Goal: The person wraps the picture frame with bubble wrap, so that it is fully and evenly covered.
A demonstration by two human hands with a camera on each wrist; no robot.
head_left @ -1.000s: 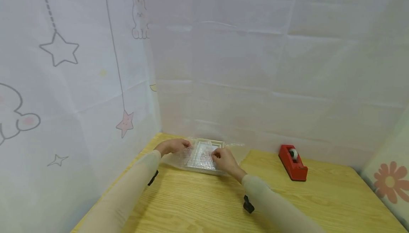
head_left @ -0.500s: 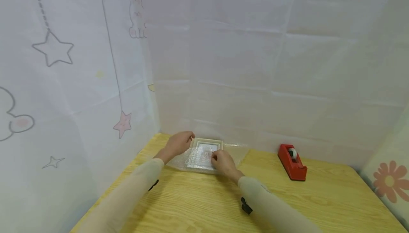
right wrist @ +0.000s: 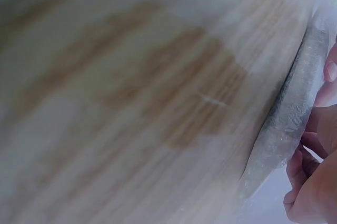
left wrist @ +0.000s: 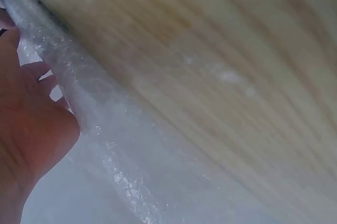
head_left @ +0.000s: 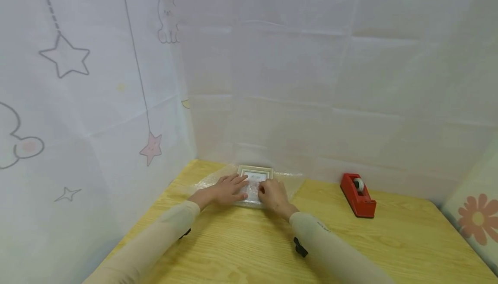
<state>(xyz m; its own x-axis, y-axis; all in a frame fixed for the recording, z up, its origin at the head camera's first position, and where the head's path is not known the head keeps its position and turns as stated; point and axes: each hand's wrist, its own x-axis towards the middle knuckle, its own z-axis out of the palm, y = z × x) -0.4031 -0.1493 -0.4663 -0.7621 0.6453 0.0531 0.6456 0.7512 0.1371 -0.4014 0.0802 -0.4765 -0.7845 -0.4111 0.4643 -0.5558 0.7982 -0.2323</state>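
Picture frame [head_left: 256, 174] lies on the table [head_left: 241, 245], near its far edge. Bubble wrap [head_left: 253, 194] lies over the frame's near part — and spreads out to its left and right. The left hand [head_left: 227, 189] is at the frame's left side, the right hand [head_left: 274, 194] at its right. Tape dispenser [head_left: 359, 202] stands right of the frame, well apart — tape roll [head_left: 359, 184] seated inside. Hanging cloth [head_left: 295, 81] rises behind the frame.
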